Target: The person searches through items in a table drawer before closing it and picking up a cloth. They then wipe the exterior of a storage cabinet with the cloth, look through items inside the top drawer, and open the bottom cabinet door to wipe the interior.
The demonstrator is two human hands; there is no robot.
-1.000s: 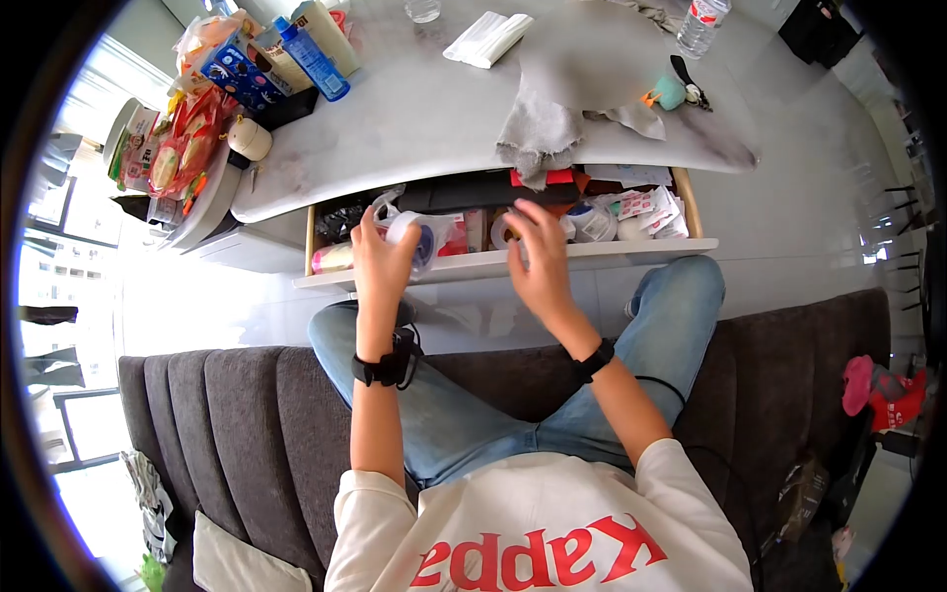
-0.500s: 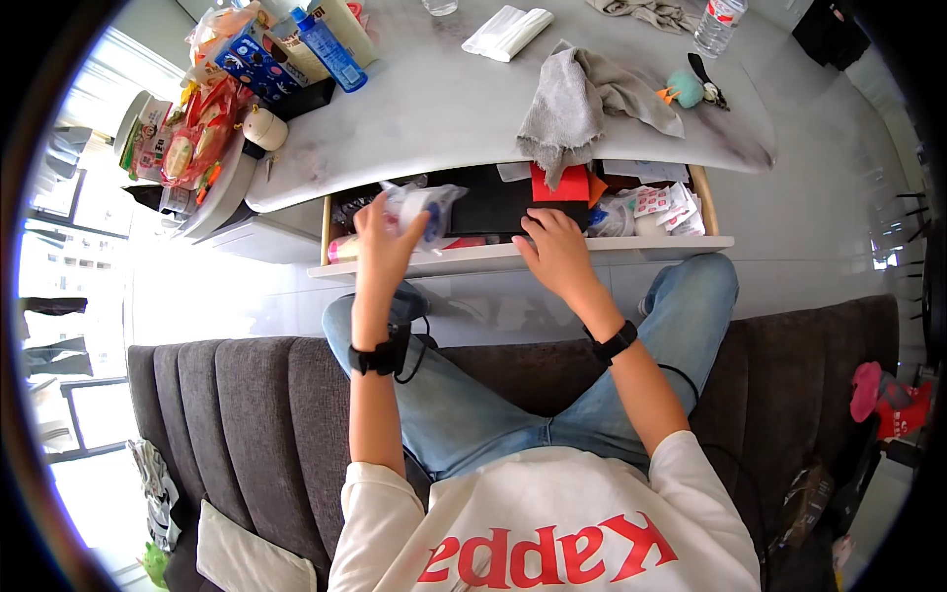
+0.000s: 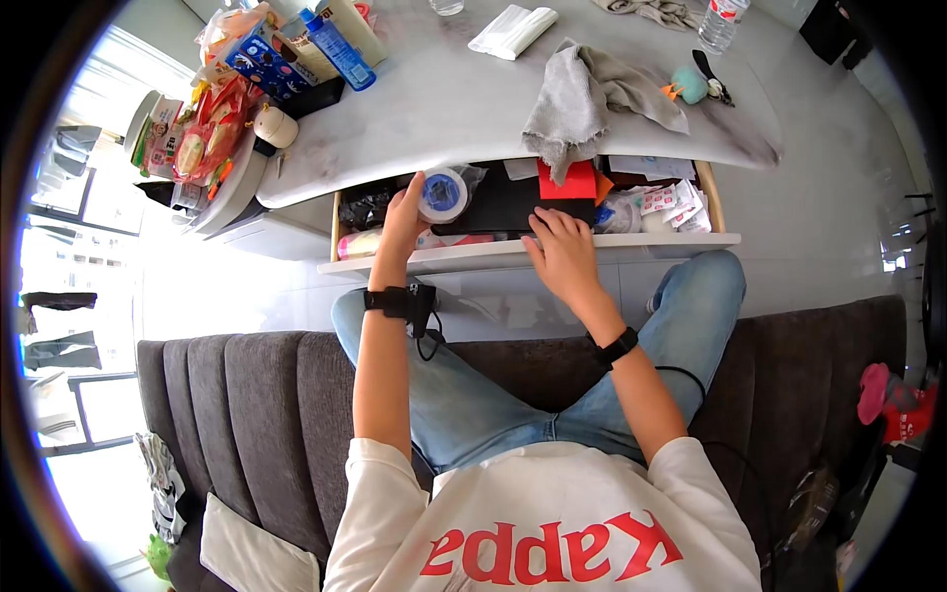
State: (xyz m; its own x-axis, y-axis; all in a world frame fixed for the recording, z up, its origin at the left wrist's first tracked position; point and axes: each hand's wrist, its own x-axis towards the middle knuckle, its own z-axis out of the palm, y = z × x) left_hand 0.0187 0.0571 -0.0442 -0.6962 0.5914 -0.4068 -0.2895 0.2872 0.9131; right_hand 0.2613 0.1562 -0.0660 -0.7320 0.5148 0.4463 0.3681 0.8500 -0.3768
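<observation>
My left hand (image 3: 400, 223) grips a roll of white tape (image 3: 443, 194) with a blue core, in a clear plastic wrapper, above the left part of the open drawer (image 3: 533, 251). The roll's flat face is turned up toward me. My right hand (image 3: 564, 252) lies over the drawer's front edge, palm down, fingers spread and holding nothing. Its fingertips are at a flat black item (image 3: 498, 212) inside. Near them are a red packet (image 3: 567, 182) and several small white packets (image 3: 679, 204). A black plastic bag (image 3: 366, 207) fills the drawer's left end.
On the marble-look table (image 3: 414, 128) lie a grey cloth (image 3: 567, 109), white tissues (image 3: 513, 32) and a teal toy (image 3: 690, 85). A blue bottle (image 3: 338, 51) and snack bags (image 3: 212, 128) crowd the left. A water bottle (image 3: 720, 25) stands at the right.
My left hand has turned the wrapped tape roll so its round face and blue core show. My right hand stays at the drawer's front edge.
</observation>
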